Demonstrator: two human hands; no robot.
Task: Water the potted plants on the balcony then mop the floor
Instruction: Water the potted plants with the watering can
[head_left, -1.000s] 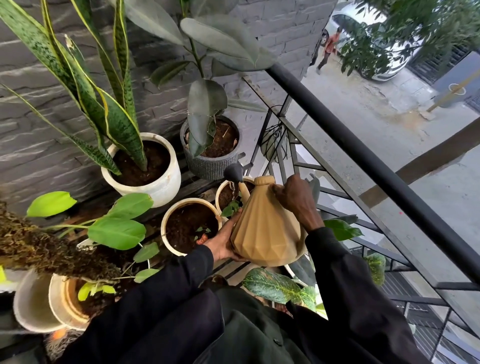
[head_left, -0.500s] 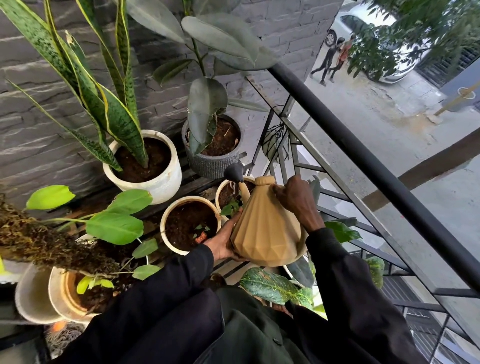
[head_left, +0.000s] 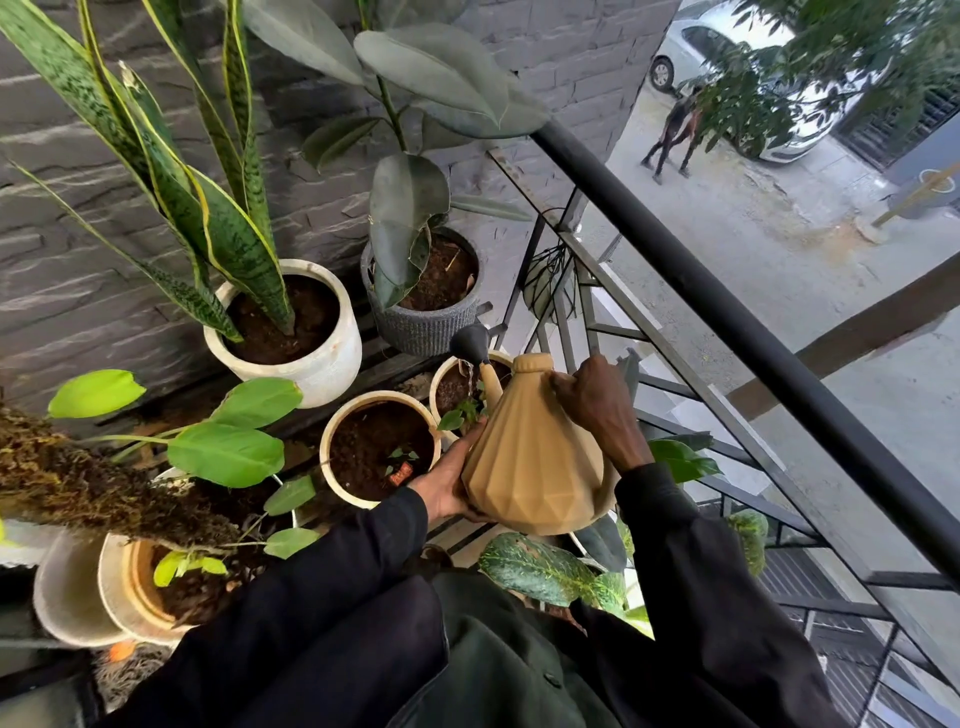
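A tan faceted watering can (head_left: 530, 457) is tilted forward, its dark rose (head_left: 470, 345) over a small cream pot (head_left: 447, 376) holding a small green plant. A thin stream of water falls from the rose into that pot. My right hand (head_left: 597, 405) grips the can's handle at the top right. My left hand (head_left: 447, 486) supports the can's lower left side. A second cream pot (head_left: 332, 447) of dark soil with tiny sprouts sits just left of the can.
A white pot with a snake plant (head_left: 311, 374) and a grey ribbed pot with a rubber plant (head_left: 421, 327) stand behind against the dark brick wall. More pots (head_left: 67, 597) sit lower left. A black metal railing (head_left: 727, 312) runs along the right, street below.
The can and both hands hold almost the same pose. Water is now visibly falling from the rose. Two people on the street have walked further right.
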